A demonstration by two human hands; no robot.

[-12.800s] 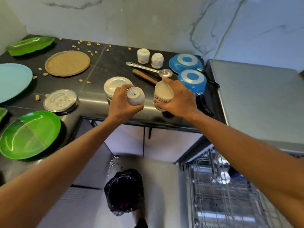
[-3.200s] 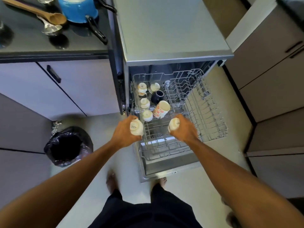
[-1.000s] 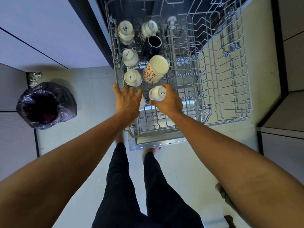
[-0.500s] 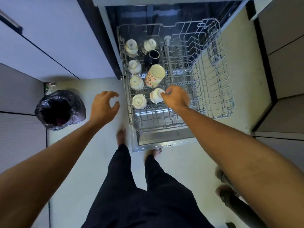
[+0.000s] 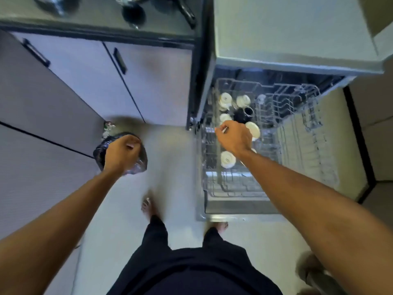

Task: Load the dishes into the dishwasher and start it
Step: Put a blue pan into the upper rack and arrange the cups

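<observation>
The dishwasher [image 5: 293,35] stands open with its wire rack [image 5: 297,135] pulled out. Along the rack's left side sit several white cups, the nearest one upside down [image 5: 228,159], plus a dark mug [image 5: 243,114] and a floral mug [image 5: 253,129]. My right hand [image 5: 234,137] hovers over these cups with loosely bent fingers and holds nothing. My left hand [image 5: 122,154] is off to the left over the floor, curled into an empty fist. The picture is blurred by motion.
A black bin bag [image 5: 141,165] stands on the floor under my left hand. The dark counter [image 5: 95,18] with a pan handle [image 5: 187,13] is at top left, above grey cabinet doors [image 5: 89,81]. My bare feet [image 5: 148,207] stand before the rack.
My right hand has let go of the white cup in the rack and lifted off it. My left hand moved left and closed. The view has swung left and up.
</observation>
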